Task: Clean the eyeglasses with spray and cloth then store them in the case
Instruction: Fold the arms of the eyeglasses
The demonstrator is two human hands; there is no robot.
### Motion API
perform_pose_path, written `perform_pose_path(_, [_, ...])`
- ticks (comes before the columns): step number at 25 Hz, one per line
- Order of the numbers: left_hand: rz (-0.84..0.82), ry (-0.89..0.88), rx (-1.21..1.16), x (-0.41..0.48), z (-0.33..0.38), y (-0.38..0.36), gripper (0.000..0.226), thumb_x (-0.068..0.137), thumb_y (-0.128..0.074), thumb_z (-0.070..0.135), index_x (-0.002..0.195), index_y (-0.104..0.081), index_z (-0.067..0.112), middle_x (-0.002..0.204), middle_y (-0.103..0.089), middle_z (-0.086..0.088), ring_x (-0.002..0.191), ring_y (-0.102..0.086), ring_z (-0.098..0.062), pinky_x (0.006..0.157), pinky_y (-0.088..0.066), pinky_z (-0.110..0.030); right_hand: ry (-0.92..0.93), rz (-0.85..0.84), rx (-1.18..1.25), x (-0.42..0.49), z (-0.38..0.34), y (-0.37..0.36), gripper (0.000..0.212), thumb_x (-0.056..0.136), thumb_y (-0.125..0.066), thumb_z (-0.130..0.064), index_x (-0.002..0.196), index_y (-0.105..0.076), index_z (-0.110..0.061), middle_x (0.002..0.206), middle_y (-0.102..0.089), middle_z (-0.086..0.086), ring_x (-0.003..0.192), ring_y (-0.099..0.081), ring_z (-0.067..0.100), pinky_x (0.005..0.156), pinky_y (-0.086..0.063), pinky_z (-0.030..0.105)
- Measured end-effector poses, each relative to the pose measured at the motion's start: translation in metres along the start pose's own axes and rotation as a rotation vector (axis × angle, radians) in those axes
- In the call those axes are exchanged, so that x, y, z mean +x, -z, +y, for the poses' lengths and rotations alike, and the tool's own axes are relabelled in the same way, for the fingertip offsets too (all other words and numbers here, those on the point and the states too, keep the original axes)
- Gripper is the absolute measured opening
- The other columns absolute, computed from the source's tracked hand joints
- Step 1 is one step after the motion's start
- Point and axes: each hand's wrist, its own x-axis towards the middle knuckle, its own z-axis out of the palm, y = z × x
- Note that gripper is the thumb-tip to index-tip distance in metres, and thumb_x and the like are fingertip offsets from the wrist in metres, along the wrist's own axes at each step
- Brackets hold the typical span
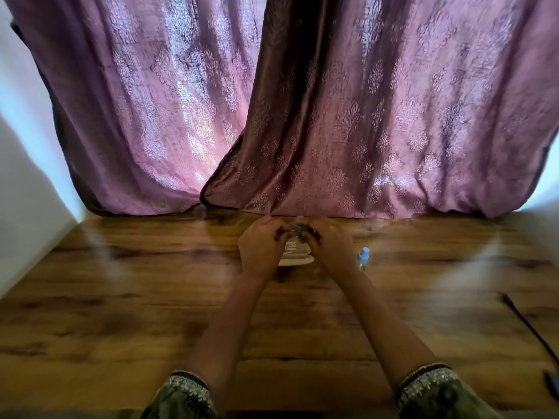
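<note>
Wiping under way, judged; casing not yet done.
Left hand grips eyeglasses, right hand pinches cloth against them; spray bottle stands on tabletop, case beneath.

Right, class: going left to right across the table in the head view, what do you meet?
First the left hand → grey cloth → right hand → blue spray bottle → black cable. The eyeglasses and white case overlap the hands, so they are omitted.
</note>
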Motion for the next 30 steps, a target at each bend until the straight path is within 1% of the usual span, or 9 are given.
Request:
perform_pose_path(2, [-0.007, 0.003, -0.047, 0.0, -0.005, -0.001, 0.01, 0.07, -0.076, 0.024, 0.07, -0.066, 0.019, 0.074, -0.064, 0.003, 0.067, -0.059, -0.016, 0.055, -0.041, -0.027, -0.04, 0.026, -0.034, -0.002, 0.008, 0.002, 0.029, 0.079, -0.062, -0.007, 0.106, -0.068, -0.015, 0.103, -0.069, 0.003, 0.085, -0.065, 0.021, 0.064, -0.048, 0.027])
perform_pose_path(5, [-0.01, -0.004, -0.097, 0.002, -0.011, -0.001, 0.011, 0.07, -0.076, 0.025, 0.07, -0.067, 0.019, 0.074, -0.066, 0.003, 0.066, -0.06, -0.015, 0.057, -0.051, -0.036, -0.108, 0.056, -0.053, -0.002, 0.016, 0.004, 0.029, 0.077, -0.062, -0.003, 0.103, -0.069, -0.013, 0.102, -0.069, 0.005, 0.084, -0.065, 0.024, 0.065, -0.042, 0.023])
perform_pose_path(7, [-0.005, -0.013, -0.094, 0.003, -0.012, -0.001, 0.012, 0.069, -0.076, 0.026, 0.07, -0.067, 0.019, 0.074, -0.065, 0.003, 0.066, -0.06, -0.015, 0.057, -0.051, -0.035, -0.08, 0.059, -0.031, 0.001, 0.009, 0.004, 0.029, 0.076, -0.063, -0.002, 0.103, -0.069, -0.012, 0.1, -0.069, 0.006, 0.083, -0.065, 0.023, 0.068, -0.039, 0.02])
perform_pose_path(10, [0.002, -0.022, -0.041, 0.004, -0.01, -0.001, 0.015, 0.068, -0.077, 0.025, 0.07, -0.065, 0.016, 0.072, -0.064, 0.001, 0.064, -0.059, -0.018, 0.054, -0.043, -0.028, 0.016, 0.029, -0.015, 0.004, -0.012, 0.0, 0.028, 0.075, -0.066, -0.002, 0.103, -0.069, -0.009, 0.094, -0.07, 0.009, 0.079, -0.065, 0.022, 0.069, -0.038, 0.018])
perform_pose_path(12, [-0.004, -0.028, -0.042, 0.005, -0.012, 0.0, 0.015, 0.069, -0.077, 0.025, 0.07, -0.065, 0.016, 0.072, -0.064, -0.001, 0.063, -0.059, -0.019, 0.054, -0.043, -0.029, 0.051, 0.027, -0.031, 0.005, -0.017, -0.003, 0.027, 0.075, -0.068, -0.004, 0.102, -0.069, -0.01, 0.094, -0.071, 0.008, 0.079, -0.066, 0.022, 0.068, -0.039, 0.019])
perform_pose_path(15, [-0.005, -0.026, -0.091, 0.005, -0.019, 0.003, 0.014, 0.069, -0.077, 0.027, 0.07, -0.067, 0.017, 0.073, -0.066, 0.002, 0.062, -0.058, -0.016, 0.054, -0.05, -0.034, -0.008, 0.031, -0.026, 0.002, -0.002, -0.001, 0.026, 0.077, -0.066, -0.003, 0.101, -0.069, -0.009, 0.096, -0.07, 0.008, 0.082, -0.065, 0.023, 0.068, -0.043, 0.023])
perform_pose_path(20, [0.026, -0.023, -0.154, 0.005, -0.022, 0.009, 0.011, 0.069, -0.077, 0.025, 0.07, -0.069, 0.018, 0.074, -0.069, 0.004, 0.064, -0.061, -0.011, 0.056, -0.052, -0.033, -0.199, 0.111, -0.083, -0.003, 0.021, 0.009, 0.023, 0.074, -0.068, -0.003, 0.096, -0.069, -0.01, 0.091, -0.069, 0.01, 0.074, -0.064, 0.027, 0.063, -0.038, 0.023])
perform_pose_path(26, [0.016, -0.08, -0.12, 0.008, -0.019, 0.006, 0.015, 0.069, -0.074, 0.032, 0.07, -0.067, 0.018, 0.071, -0.065, 0.002, 0.058, -0.056, -0.011, 0.051, -0.05, -0.03, 0.019, 0.052, -0.007, 0.002, -0.016, -0.003, 0.026, 0.077, -0.066, -0.004, 0.103, -0.068, -0.011, 0.094, -0.068, 0.006, 0.079, -0.053, 0.008, 0.068, -0.038, 0.019])
perform_pose_path(30, [0.038, -0.045, -0.193, 0.006, -0.024, 0.012, 0.012, 0.069, -0.075, 0.029, 0.068, -0.067, 0.021, 0.074, -0.069, 0.005, 0.063, -0.062, -0.011, 0.055, -0.053, -0.036, -0.124, 0.105, -0.045, -0.005, 0.011, 0.007, 0.023, 0.076, -0.067, -0.004, 0.098, -0.068, -0.012, 0.093, -0.067, 0.007, 0.076, -0.062, 0.022, 0.065, -0.039, 0.022])
